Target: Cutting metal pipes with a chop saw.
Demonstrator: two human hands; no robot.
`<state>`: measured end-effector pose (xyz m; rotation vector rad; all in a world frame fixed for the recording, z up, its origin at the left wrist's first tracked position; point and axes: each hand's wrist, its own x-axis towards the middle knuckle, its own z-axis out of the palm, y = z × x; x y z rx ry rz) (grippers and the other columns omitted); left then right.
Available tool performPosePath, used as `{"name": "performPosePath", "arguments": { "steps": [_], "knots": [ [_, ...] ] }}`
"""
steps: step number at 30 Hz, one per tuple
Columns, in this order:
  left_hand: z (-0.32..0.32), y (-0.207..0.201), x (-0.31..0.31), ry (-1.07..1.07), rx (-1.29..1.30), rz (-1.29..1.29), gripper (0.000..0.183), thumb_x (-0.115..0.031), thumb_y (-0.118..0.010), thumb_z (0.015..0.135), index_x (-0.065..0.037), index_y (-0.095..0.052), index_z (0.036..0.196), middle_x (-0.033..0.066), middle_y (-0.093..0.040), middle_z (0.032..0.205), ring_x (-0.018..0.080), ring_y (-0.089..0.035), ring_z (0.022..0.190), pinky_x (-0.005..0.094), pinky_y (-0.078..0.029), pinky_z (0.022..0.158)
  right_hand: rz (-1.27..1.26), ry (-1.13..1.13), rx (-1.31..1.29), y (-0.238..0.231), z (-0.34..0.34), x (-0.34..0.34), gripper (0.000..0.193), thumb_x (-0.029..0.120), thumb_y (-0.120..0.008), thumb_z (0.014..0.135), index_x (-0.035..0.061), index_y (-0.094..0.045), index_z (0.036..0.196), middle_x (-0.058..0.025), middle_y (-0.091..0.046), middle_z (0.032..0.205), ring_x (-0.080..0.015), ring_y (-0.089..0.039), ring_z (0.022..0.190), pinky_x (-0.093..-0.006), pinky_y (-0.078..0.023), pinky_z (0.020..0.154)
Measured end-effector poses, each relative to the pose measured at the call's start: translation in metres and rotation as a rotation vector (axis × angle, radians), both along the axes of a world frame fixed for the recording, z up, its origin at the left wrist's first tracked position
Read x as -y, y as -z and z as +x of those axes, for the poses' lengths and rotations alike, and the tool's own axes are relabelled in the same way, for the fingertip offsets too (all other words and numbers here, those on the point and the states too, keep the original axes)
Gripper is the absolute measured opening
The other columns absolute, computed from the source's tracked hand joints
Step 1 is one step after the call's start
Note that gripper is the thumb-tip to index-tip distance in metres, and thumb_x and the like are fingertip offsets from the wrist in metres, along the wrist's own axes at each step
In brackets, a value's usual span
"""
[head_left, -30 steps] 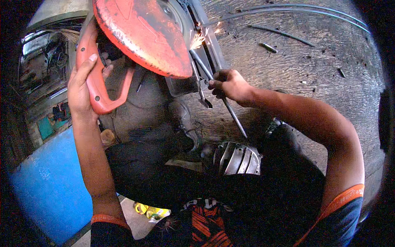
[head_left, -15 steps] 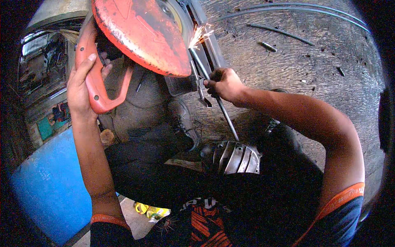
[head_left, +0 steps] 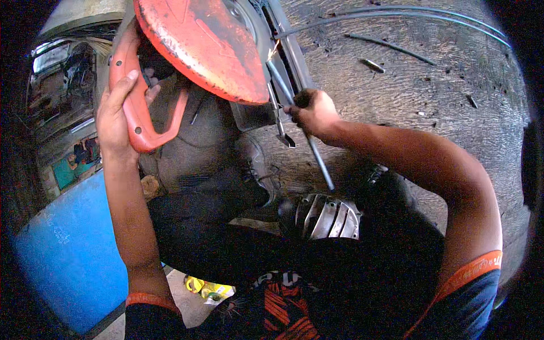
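My left hand (head_left: pixel 116 116) is wrapped round the red D-shaped handle of a chop saw (head_left: pixel 129 102), thumb on the near side and fingertips showing through the opening. The saw's scuffed red blade guard (head_left: pixel 209 51) covers much of the grey cutting disc (head_left: pixel 249 25). In my right hand (head_left: pixel 315 115) is a thin metal rod (head_left: pixel 321 161), pinched near its middle and slanting up to the disc's edge. A few sparks (head_left: pixel 273 50) fly at the rod's far end. Beside my right fingers stands the saw's clamp screw with a crank handle (head_left: pixel 283 133).
Long thin rods (head_left: pixel 419 12), a shorter dark rod (head_left: pixel 391 47) and a short cut piece (head_left: pixel 372 66) lie on the worn board (head_left: pixel 453 113) at right. A finned metal part (head_left: pixel 328 218) sits between my legs. A blue panel (head_left: pixel 73 249) is at lower left.
The spray of sparks has shrunk to a few streaks. The whole view has shifted slightly, with the saw a little further right in it. Both hands keep their holds.
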<state>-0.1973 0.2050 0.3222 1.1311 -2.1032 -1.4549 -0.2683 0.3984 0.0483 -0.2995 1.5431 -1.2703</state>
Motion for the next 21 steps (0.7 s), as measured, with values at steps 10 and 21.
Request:
{"name": "performPosePath", "arguments": {
  "steps": [10, 21],
  "knots": [
    [0.001, -0.005, 0.005, -0.007, 0.073, -0.031, 0.035, -0.015, -0.060, 0.086, 0.001, -0.051, 0.116, 0.0096, -0.059, 0.096, 0.0167, -0.060, 0.081, 0.0297, -0.052, 0.074, -0.088, 0.193, 0.572, -0.007, -0.063, -0.010, 0.032, 0.024, -0.040, 0.088, 0.0022, -0.063, 0.092, 0.0004, -0.045, 0.064, -0.0103, -0.036, 0.049, -0.0244, -0.027, 0.042],
    [0.001, -0.003, 0.000, -0.033, 0.025, 0.022, 0.032, -0.013, -0.060, 0.086, 0.003, -0.052, 0.113, 0.0111, -0.060, 0.093, 0.0192, -0.061, 0.082, 0.0311, -0.054, 0.073, -0.071, 0.021, 0.622, -0.009, -0.036, -0.008, 0.026, 0.027, -0.042, 0.088, 0.0059, -0.056, 0.089, 0.0026, -0.039, 0.062, -0.0106, -0.033, 0.050, -0.0267, -0.027, 0.046]
  ]
}}
